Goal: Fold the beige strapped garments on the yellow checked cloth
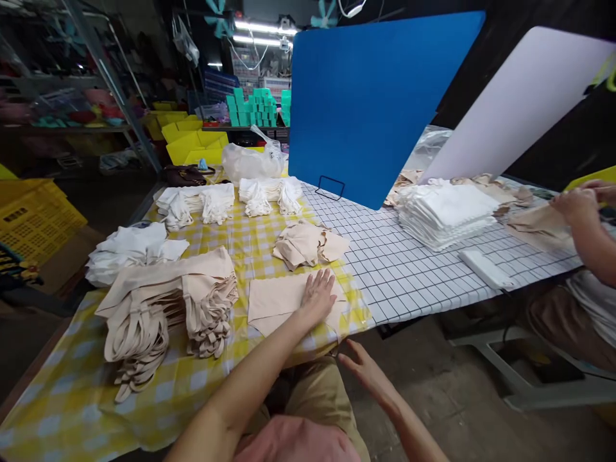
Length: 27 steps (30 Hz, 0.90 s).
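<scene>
Left hand (pixel 317 298): fingers spread and flat, pressing on a folded beige cloth (pixel 274 307) without gripping it. The cloth lies near the front edge of the table (pixel 414 269), on the yellow checked cover (pixel 72 385). Right hand (pixel 368 372): open and empty, just off that edge above the lap. Left of the cloth stands a tall stack of beige pieces (pixel 163 308) with loose straps. Behind it is a small crumpled beige pile (pixel 308 245), and farther back are white piles (pixel 132 253). At far right, another person's hand (pixel 575 205) handles beige fabric beside a white stack (pixel 447 215). Risk, as judged: with the cloth so close to the edge, a sideways push of the flat palm could undo its fold or slide it to the floor.
</scene>
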Motion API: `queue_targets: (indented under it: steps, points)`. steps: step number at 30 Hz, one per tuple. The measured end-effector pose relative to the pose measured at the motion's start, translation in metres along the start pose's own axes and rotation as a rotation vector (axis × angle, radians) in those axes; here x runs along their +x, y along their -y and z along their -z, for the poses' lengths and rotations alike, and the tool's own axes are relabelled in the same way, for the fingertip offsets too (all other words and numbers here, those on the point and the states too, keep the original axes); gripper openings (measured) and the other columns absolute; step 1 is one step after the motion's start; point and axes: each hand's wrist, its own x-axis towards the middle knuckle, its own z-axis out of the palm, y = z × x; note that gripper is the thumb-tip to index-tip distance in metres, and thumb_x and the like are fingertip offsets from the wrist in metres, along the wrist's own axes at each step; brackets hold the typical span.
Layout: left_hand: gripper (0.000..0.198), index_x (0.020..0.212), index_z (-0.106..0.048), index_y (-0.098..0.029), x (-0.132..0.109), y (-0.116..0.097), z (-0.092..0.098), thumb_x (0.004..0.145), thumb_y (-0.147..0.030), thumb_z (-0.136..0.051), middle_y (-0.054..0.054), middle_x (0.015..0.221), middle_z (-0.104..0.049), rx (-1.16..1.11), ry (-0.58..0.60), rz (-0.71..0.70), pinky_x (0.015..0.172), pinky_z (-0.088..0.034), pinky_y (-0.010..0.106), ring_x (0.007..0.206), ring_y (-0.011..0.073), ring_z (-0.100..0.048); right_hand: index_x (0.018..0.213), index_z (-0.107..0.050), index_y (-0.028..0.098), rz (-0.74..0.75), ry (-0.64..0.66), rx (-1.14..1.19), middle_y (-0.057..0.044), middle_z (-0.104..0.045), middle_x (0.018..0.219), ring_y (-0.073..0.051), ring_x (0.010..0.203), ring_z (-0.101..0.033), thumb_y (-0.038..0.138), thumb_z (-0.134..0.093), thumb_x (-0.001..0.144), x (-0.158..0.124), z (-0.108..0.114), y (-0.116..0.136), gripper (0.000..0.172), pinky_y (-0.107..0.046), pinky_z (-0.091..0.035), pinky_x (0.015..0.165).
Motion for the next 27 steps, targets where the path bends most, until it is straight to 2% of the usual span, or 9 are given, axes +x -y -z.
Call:
queue_targets:
  steps: [3, 6, 8, 10, 14, 17, 21, 24, 27]
  points:
    - [0.056, 0.140, -0.027, -0.015, 0.008, -0.004, -0.011, 0.090, -0.039, -0.029, 0.009, 0.150, -0.017, -0.023, 0.031, -0.004, 0.113, -0.009, 0.045, 0.138, 0.0213, -0.013, 0.105, -0.063, 0.018, 0.075, 0.031, 0.123, -0.010, -0.060, 0.114, -0.026, 0.108, -0.053, 0.050, -0.059, 0.067, -0.003, -0.018, 0.006, 0.050, -0.034, -0.041, 0.089]
    - [0.060, 0.141, -0.025, -0.018, 0.008, -0.003, -0.018, 0.088, -0.046, -0.028, 0.008, 0.151, -0.014, -0.023, 0.037, 0.013, 0.112, -0.005, 0.047, 0.139, 0.0222, -0.010, 0.080, -0.066, 0.016, 0.106, 0.072, 0.109, -0.007, -0.066, 0.081, -0.023, 0.083, -0.059, 0.057, -0.052, 0.073, -0.006, -0.024, 0.010, 0.044, -0.030, -0.045, 0.072]
    - [0.063, 0.142, -0.024, -0.020, 0.009, -0.003, -0.017, 0.086, -0.050, -0.028, 0.006, 0.151, -0.010, -0.033, 0.075, 0.035, 0.112, -0.004, 0.046, 0.139, 0.0231, -0.009, 0.063, -0.060, 0.016, 0.105, 0.044, 0.025, -0.003, -0.058, 0.060, -0.018, 0.065, -0.055, 0.060, -0.047, 0.074, -0.010, -0.020, 0.008, 0.047, -0.026, -0.042, 0.060]
    - [0.067, 0.142, -0.022, -0.021, 0.013, -0.003, -0.012, 0.084, -0.054, -0.030, 0.006, 0.152, -0.005, -0.050, 0.140, 0.062, 0.112, -0.004, 0.047, 0.139, 0.0241, -0.006, 0.054, -0.052, 0.018, 0.110, -0.017, -0.091, 0.001, -0.048, 0.050, -0.014, 0.054, -0.047, 0.060, -0.044, 0.075, -0.017, -0.010, 0.006, 0.048, -0.023, -0.036, 0.053]
    - [0.081, 0.144, -0.014, -0.017, 0.021, -0.004, -0.002, 0.079, -0.060, -0.035, 0.008, 0.152, 0.000, -0.069, 0.271, 0.094, 0.111, -0.001, 0.047, 0.139, 0.0253, 0.001, 0.051, -0.045, 0.019, 0.119, -0.112, -0.260, 0.002, -0.041, 0.047, -0.012, 0.050, -0.040, 0.057, -0.043, 0.075, -0.032, 0.024, 0.011, 0.045, -0.023, -0.030, 0.049]
    - [0.086, 0.144, -0.010, -0.016, 0.023, -0.001, 0.001, 0.077, -0.063, -0.035, 0.009, 0.152, 0.002, -0.072, 0.294, 0.087, 0.111, 0.002, 0.048, 0.139, 0.0257, 0.004, 0.060, -0.056, 0.019, 0.065, -0.107, -0.207, 0.001, -0.047, 0.052, -0.013, 0.052, -0.043, 0.056, -0.047, 0.072, -0.045, 0.050, 0.031, 0.040, -0.023, -0.033, 0.048]
    - [0.089, 0.144, -0.007, -0.013, 0.021, 0.006, 0.004, 0.077, -0.064, -0.036, 0.009, 0.151, 0.002, -0.151, 0.263, 0.040, 0.111, 0.000, 0.047, 0.139, 0.0255, 0.003, 0.096, -0.063, 0.020, 0.027, -0.057, 0.042, 0.001, -0.052, 0.057, -0.014, 0.056, -0.048, 0.056, -0.053, 0.071, -0.060, 0.071, 0.068, 0.046, -0.024, -0.041, 0.055]
    - [0.077, 0.144, -0.008, -0.012, 0.011, 0.005, 0.014, 0.083, -0.051, -0.037, 0.011, 0.151, -0.005, -0.240, 0.176, 0.045, 0.112, -0.007, 0.045, 0.139, 0.0233, -0.005, 0.085, -0.064, 0.018, 0.045, -0.025, 0.123, 0.001, -0.051, 0.054, -0.014, 0.057, -0.049, 0.056, -0.055, 0.072, -0.064, 0.076, 0.087, 0.041, -0.025, -0.042, 0.060]
    - [0.057, 0.143, -0.020, -0.015, -0.014, -0.005, 0.022, 0.089, -0.033, -0.031, 0.008, 0.150, -0.018, -0.314, 0.076, -0.013, 0.113, -0.008, 0.042, 0.138, 0.0189, -0.012, 0.080, -0.064, 0.018, 0.047, -0.016, 0.136, 0.000, -0.051, 0.058, -0.013, 0.056, -0.047, 0.057, -0.058, 0.070, -0.062, 0.076, 0.100, 0.040, -0.024, -0.039, 0.054]
